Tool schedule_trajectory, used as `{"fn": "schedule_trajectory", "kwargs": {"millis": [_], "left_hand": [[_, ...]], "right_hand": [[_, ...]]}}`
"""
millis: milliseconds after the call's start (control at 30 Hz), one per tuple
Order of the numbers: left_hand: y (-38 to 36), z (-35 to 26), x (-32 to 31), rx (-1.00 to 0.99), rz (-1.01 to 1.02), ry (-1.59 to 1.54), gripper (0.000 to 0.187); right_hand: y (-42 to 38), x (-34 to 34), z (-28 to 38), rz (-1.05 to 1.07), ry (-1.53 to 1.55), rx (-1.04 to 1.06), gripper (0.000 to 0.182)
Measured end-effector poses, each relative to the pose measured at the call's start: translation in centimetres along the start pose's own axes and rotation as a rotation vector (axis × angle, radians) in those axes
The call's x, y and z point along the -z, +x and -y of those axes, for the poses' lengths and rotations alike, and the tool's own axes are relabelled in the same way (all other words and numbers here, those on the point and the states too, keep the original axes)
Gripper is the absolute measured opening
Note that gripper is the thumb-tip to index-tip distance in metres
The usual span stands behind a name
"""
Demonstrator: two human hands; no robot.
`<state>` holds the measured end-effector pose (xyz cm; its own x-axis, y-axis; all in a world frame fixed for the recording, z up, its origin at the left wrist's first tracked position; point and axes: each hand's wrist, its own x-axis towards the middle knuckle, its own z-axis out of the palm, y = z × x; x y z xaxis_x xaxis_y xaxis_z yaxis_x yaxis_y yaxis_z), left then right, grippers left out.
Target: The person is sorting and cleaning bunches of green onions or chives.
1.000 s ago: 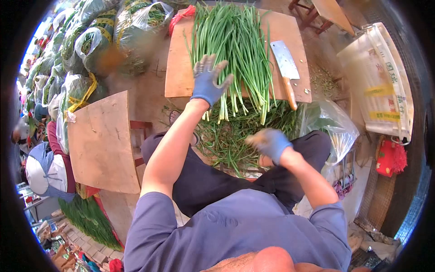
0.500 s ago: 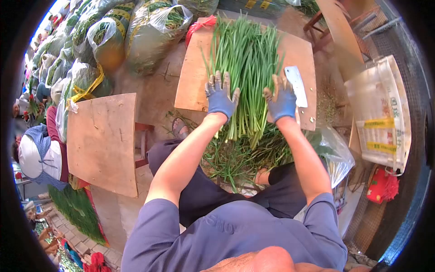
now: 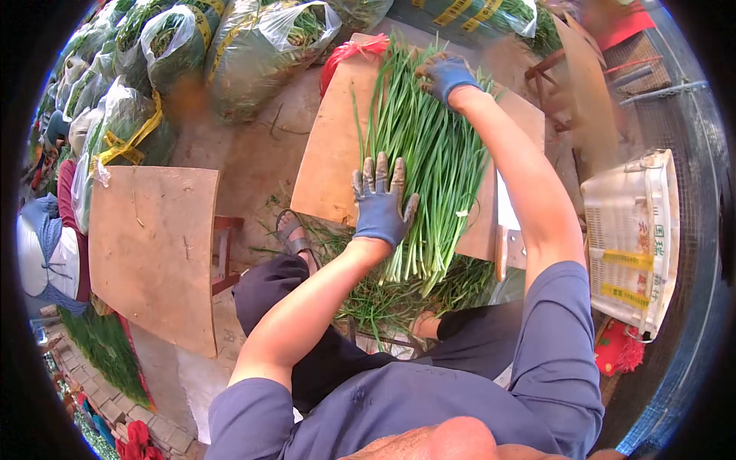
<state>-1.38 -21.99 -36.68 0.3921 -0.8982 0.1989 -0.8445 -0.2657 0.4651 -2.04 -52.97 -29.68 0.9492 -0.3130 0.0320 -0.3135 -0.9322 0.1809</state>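
Note:
A thick bundle of garlic chives point(image 3: 429, 169) lies lengthwise on a wooden board point(image 3: 326, 161), pale cut ends toward me. My left hand point(image 3: 383, 207), in a blue glove with dirty fingertips, rests open against the bundle's left side near the pale ends, fingers spread. Over the far leafy end, my right hand point(image 3: 447, 77), gloved alike, lies with its fingers pointing left across the leaves. A cleaver point(image 3: 501, 249) is on the board to the right, its blade partly hidden by my right forearm.
Loose green trimmings point(image 3: 376, 303) lie below the board between my feet. A red plastic bag point(image 3: 353, 57) sits at its far left corner. Another wooden board point(image 3: 153, 253) stands left. Stuffed vegetable bags point(image 3: 261, 61) line the back; a white woven sack point(image 3: 632, 238) is at right.
My right hand has moved from the bundle's near right side up to the far leaf end. My left hand stays on the left side. The view has shifted, and the right forearm now covers part of the cleaver.

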Motion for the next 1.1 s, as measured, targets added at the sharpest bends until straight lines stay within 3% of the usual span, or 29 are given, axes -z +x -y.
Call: {"fn": "schedule_trajectory", "kwargs": {"millis": [233, 333, 500, 567, 667, 700, 733, 767, 833, 900, 967, 1067, 1100], "left_hand": [[0.0, 0.0, 0.2, -0.013, 0.008, 0.003, 0.074], [0.1, 0.2, -0.3, -0.008, 0.025, 0.039, 0.074], [0.2, 0.6, -2.0, 0.01, 0.08, 0.152, 0.074], [0.0, 0.5, -2.3, 0.005, 0.09, 0.191, 0.073], [0.2, 0.8, -2.2, 0.0, 0.084, 0.199, 0.073], [0.2, 0.9, -2.5, -0.007, 0.08, 0.194, 0.073], [0.2, 1.1, -2.6, -0.013, 0.075, 0.19, 0.073], [0.3, 1.3, -2.5, -0.017, 0.081, 0.181, 0.074], [0.2, 1.6, -1.8, -0.022, 0.123, 0.108, 0.075], [0.6, 1.5, -0.6, -0.028, 0.145, 0.079, 0.073], [0.8, 1.4, 1.2, -0.013, 0.142, -0.027, 0.071], [0.6, 2.3, 1.8, -0.026, -0.012, -0.116, 0.061], [0.5, 2.7, 2.1, -0.025, -0.045, -0.143, 0.059]], "right_hand": [[2.3, -0.7, 1.1, 0.293, -0.167, 0.078, 0.025], [1.6, -2.4, 0.9, 0.112, 0.087, -0.069, 0.027], [1.5, -4.8, 2.1, -0.046, 0.687, -0.609, 0.039], [3.5, -8.5, -2.8, -0.133, 0.736, -0.781, 0.037], [-1.0, 0.9, -1.8, -0.469, 1.427, -0.493, 0.016], [-3.7, 3.6, -0.5, -0.2, 1.471, -0.315, 0.026], [-6.4, 7.0, 1.4, 0.067, 1.479, -0.131, 0.038], [-10.0, 9.1, 3.4, 0.291, 1.408, -0.022, 0.038], [-18.1, 11.0, 7.5, 0.665, 1.148, 0.015, 0.039], [-24.9, 10.4, 10.6, 0.84, 0.818, -0.088, 0.039], [-28.5, 7.8, 12.4, 0.672, 0.582, -0.305, 0.04], [-27.8, 3.9, 13.2, 0.186, 0.542, -0.625, 0.044], [-27.6, 2.5, 13.4, 0.178, 0.496, -0.603, 0.042]]}}
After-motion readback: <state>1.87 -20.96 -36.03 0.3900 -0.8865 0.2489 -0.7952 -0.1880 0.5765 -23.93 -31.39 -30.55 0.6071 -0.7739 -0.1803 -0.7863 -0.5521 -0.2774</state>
